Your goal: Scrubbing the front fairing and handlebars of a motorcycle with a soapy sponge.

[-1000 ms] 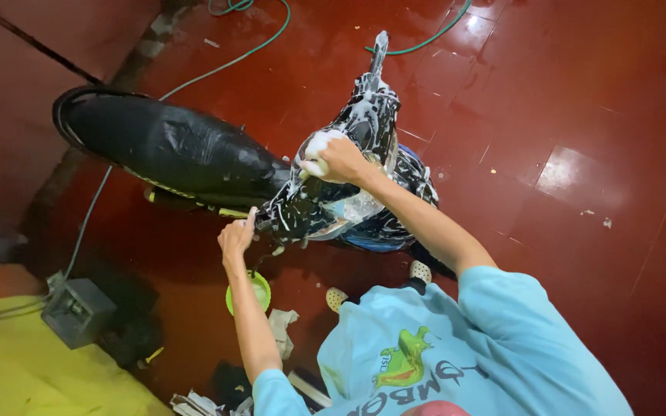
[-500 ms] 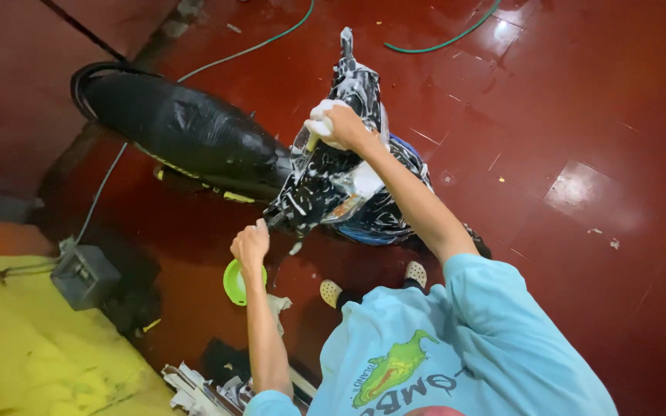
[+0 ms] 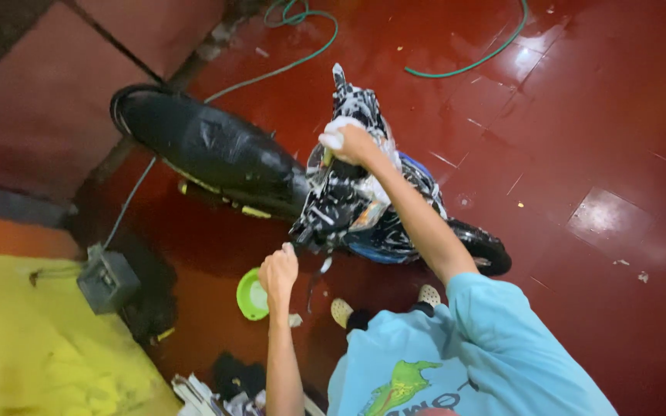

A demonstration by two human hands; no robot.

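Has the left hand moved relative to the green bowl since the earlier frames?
Yes, slightly: the left hand has gone from level with the green bowl to just above its right edge.

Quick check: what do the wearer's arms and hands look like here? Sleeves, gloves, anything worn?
Both arms are bare from the sleeves down. The right hand and left hand wear no gloves, and no watch or rings can be made out. The person wears a light blue short-sleeved T-shirt with a green and yellow graphic on its front. The right sleeve ends above the elbow; the left sleeve is out of view.
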